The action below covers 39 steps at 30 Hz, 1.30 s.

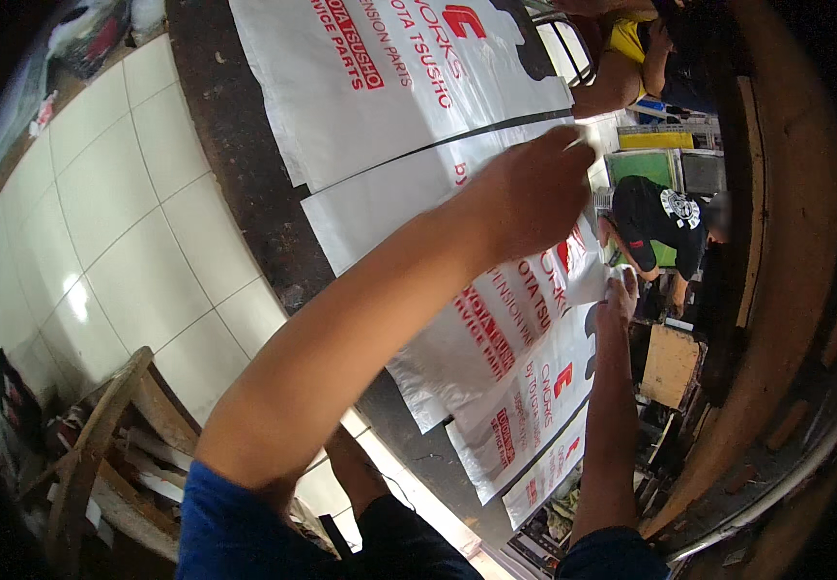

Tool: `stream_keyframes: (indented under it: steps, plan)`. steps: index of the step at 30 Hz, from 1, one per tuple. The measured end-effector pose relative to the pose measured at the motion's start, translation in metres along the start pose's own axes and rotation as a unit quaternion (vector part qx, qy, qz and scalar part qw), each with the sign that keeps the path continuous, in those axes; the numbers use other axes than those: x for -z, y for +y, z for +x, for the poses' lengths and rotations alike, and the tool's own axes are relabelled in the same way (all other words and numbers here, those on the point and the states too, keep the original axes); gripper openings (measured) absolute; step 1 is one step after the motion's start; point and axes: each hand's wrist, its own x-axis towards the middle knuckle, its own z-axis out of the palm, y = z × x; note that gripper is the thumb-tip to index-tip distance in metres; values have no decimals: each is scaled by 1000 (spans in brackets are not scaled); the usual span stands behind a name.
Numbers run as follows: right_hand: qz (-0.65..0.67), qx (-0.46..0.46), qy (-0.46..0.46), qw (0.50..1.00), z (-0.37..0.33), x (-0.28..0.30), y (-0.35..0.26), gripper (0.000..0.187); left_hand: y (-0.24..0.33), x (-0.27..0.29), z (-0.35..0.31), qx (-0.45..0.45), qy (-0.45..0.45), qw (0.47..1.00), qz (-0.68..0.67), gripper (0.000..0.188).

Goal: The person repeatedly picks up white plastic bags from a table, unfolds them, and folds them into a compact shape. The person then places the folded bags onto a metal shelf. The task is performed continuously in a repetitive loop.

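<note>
White plastic bags [370,126] with red print lie flat in a row along a dark table. One of them, the middle plastic bag [481,333], is wrinkled and partly lifted at its right side. Over its upper part is my left hand [539,188], fingers curled closed at the bag's edge; the fingertips are partly hidden and slightly blurred. My right hand [619,295] pinches the same bag at its right edge, below the left hand. My left forearm crosses over the bags and covers part of them.
The dark table [235,126] runs diagonally, with pale floor tiles [129,213] to its left. A wooden chair or frame [100,464] stands at lower left. At right, a person in a black shirt [665,222] bends over; another person in yellow [626,48] is at top right.
</note>
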Motion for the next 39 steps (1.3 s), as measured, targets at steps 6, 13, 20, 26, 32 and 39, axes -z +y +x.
stream_keyframes:
  steps: [6,13,20,26,32,39]
  plan:
    - [-89,6,57,994,5,-22,9,22,14,53,-142,40,-185,920,345,37]
    - [-71,-20,46,996,12,-41,-8,34,7,65,-169,76,-175,907,376,40]
    - [-80,-34,54,995,52,18,37,41,13,90,-176,92,-166,898,398,42]
    - [-284,-11,96,954,45,1,38,44,8,85,-180,111,-139,897,404,43]
    - [-409,-5,152,900,33,2,28,51,8,79,-173,130,-133,901,392,45]
    - [-228,292,62,927,-37,-11,59,59,29,92,-187,157,-68,922,346,42]
